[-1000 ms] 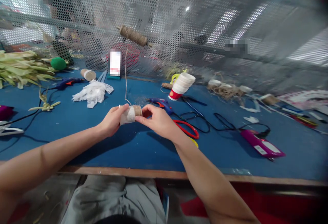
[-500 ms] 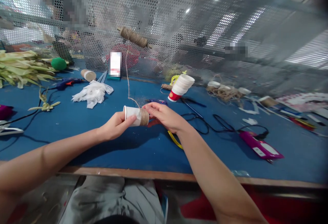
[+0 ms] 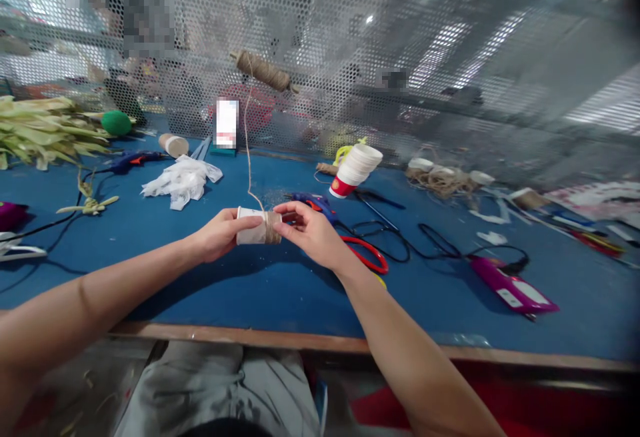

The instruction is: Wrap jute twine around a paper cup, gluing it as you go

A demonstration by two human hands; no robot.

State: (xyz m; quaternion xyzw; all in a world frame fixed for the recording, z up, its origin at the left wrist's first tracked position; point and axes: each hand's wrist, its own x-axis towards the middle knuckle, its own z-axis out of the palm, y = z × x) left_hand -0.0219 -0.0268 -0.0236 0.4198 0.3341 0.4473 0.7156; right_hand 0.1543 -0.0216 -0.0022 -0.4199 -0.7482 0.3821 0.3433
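A white paper cup [image 3: 250, 232] lies sideways between my hands, its right end wound with brown twine [image 3: 273, 229]. My left hand [image 3: 221, 232] is closed around the rim end, thumb along the cup's side. With thumb and fingers my right hand [image 3: 307, 229] grips the wound end; its fingertips partly cover the twine there. From the cup a loose strand [image 3: 249, 157] runs up to a twine spool [image 3: 263, 70] on a rod at the mesh panel. Beyond my right hand lies a blue glue gun [image 3: 320, 205], and red-handled scissors [image 3: 370, 254] are partly hidden by my right forearm.
Stacked paper cups [image 3: 357, 169] lean at the back. White crumpled material [image 3: 183, 180], a phone [image 3: 227, 124] and corn husks [image 3: 45, 127] are on the left. A purple power strip [image 3: 515, 287] with black cable lies right. The perforated panel [image 3: 320, 37] bounds the table's back.
The cup has shifted slightly left and turned in my hands. My right hand has moved from behind the wound end onto it. More of the glue gun and the red scissor handle shows.
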